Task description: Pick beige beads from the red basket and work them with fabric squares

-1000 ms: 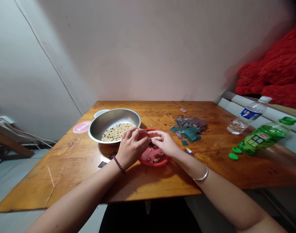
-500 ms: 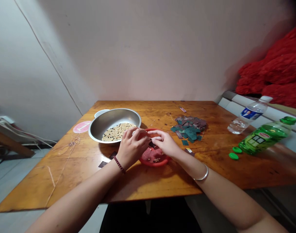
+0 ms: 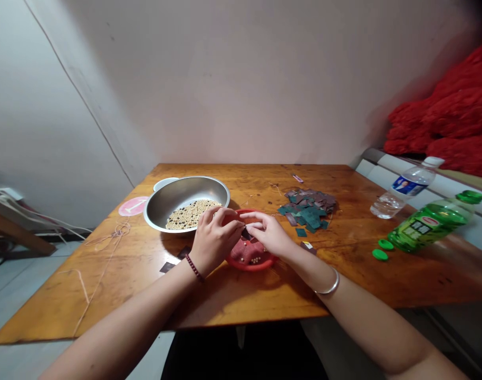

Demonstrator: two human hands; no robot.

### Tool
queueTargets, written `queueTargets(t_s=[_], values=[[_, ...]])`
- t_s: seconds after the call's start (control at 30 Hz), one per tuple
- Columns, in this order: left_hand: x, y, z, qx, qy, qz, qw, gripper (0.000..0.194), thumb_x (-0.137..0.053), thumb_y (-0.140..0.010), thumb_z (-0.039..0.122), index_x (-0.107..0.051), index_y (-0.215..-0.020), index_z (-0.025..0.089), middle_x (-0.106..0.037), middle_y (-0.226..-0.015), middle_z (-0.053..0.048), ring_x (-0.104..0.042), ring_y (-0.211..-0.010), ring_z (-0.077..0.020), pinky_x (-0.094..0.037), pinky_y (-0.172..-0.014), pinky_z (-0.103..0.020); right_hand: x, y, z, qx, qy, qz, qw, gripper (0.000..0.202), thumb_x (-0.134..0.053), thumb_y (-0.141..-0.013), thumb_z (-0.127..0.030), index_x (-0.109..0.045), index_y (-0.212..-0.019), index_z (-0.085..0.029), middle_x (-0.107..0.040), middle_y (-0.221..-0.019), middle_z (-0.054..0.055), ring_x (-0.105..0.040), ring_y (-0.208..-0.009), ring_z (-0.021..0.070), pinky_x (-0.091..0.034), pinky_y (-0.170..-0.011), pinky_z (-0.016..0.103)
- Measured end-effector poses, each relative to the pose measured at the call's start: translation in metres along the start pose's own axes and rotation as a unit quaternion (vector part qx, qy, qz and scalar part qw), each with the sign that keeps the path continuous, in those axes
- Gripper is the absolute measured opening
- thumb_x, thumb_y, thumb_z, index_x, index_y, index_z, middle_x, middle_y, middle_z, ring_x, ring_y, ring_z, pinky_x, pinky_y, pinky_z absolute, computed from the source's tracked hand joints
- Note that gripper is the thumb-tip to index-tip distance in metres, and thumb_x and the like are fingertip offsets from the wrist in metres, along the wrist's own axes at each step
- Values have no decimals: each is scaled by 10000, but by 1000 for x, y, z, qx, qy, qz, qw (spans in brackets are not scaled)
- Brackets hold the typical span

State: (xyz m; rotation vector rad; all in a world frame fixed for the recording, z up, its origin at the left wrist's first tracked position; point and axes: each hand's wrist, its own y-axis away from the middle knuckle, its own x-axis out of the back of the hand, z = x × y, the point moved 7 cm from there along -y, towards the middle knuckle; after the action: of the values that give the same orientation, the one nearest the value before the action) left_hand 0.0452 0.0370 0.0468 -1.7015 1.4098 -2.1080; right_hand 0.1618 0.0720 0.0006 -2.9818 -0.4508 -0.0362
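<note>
My left hand (image 3: 215, 235) and my right hand (image 3: 270, 235) meet fingertip to fingertip above a red plastic basket (image 3: 252, 268). Both are closed in a pinch. A small dark piece (image 3: 247, 232) shows at the fingertips of my right hand, too small to name surely. What my left fingers grip is hidden. Pink mesh lines the basket, with several pale beads (image 3: 256, 260) on it. Just beyond my left hand stands a steel bowl (image 3: 185, 186) holding many small pale and black beads (image 3: 189, 214).
A heap of dark green and brown squares (image 3: 310, 208) lies right of the basket. Further right are a clear water bottle (image 3: 407, 187), a green bottle (image 3: 431, 224) and green caps (image 3: 380, 255). Loose thread (image 3: 106, 264) and a pink disc (image 3: 133, 206) lie left on the wooden table (image 3: 241, 311).
The fingers of my left hand have shifted slightly at the pinch. My right hand and the things on the table look the same.
</note>
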Motion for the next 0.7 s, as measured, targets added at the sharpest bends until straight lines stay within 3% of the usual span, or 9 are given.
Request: queueTargets(t_s=[0.7], values=[[-3,-1,-2,13,7,-9,1000,129,-552,-838,338,-643,-861,250,-597,-1053,-12,-460,-1044,-220,-361,-933,-410,0,-2,0,39,21,-6,999,329,-491,-785,-95,-563,-1098,-165,-613,-1142,80,-645,-891,132,-517,-821,288]])
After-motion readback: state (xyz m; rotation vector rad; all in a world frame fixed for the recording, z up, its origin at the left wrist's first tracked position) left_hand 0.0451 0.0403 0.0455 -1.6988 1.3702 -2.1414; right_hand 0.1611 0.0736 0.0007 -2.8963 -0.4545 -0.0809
